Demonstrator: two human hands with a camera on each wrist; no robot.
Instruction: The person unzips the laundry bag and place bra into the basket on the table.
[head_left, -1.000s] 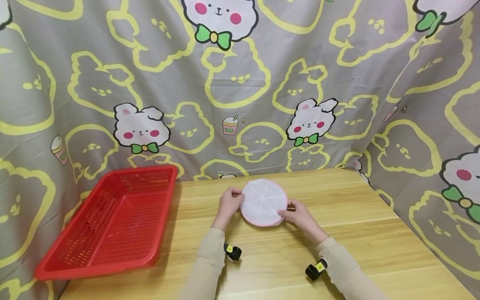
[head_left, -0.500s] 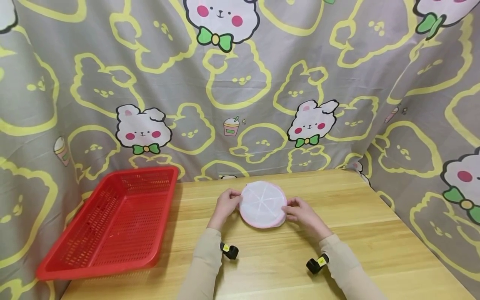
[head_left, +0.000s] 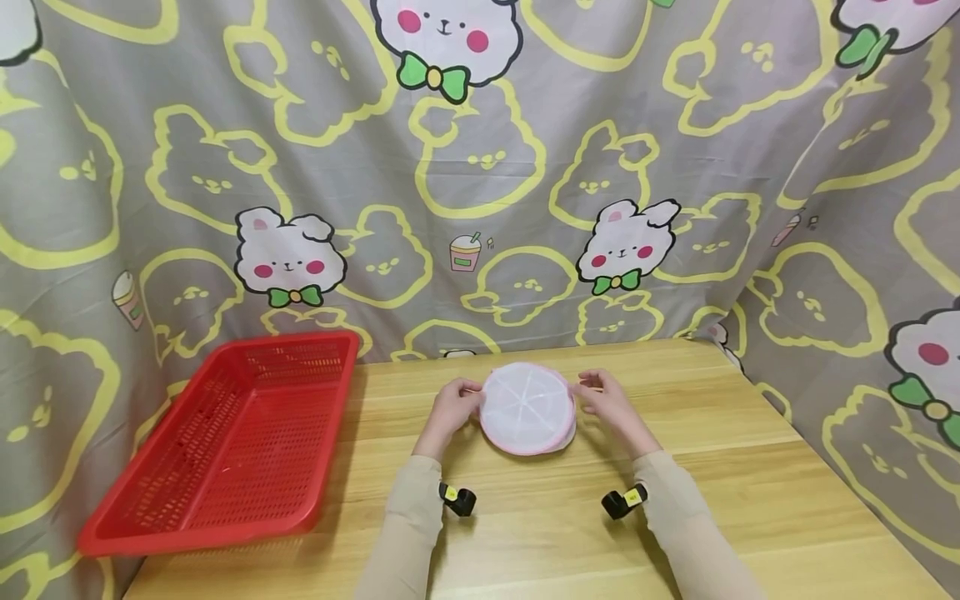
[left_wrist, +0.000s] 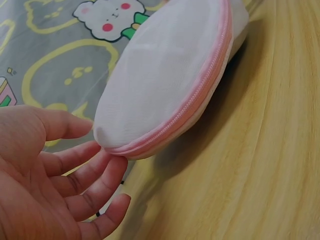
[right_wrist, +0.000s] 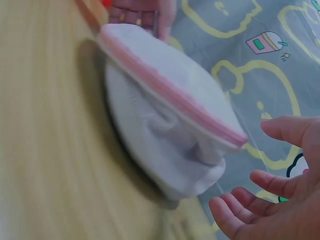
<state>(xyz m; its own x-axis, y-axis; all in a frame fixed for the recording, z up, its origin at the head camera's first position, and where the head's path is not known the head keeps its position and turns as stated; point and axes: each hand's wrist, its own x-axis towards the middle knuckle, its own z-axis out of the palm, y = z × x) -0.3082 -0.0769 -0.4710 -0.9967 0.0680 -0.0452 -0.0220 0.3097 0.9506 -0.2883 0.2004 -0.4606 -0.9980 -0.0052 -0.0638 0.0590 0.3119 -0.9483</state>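
Right hand [head_left: 610, 403] now off pouch [head_left: 525, 410], fingers [right_wrist: 275, 184] apart (rim [left_wrist: 175, 121] in left hand [head_left: 451, 411]).

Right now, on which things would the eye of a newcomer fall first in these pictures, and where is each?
Probably the bright red basket, at the left side of the wooden table, and the cartoon-print curtain behind. Next, the round white pouch with its pink zipper, between the left hand, pinching its edge, and the open right hand.
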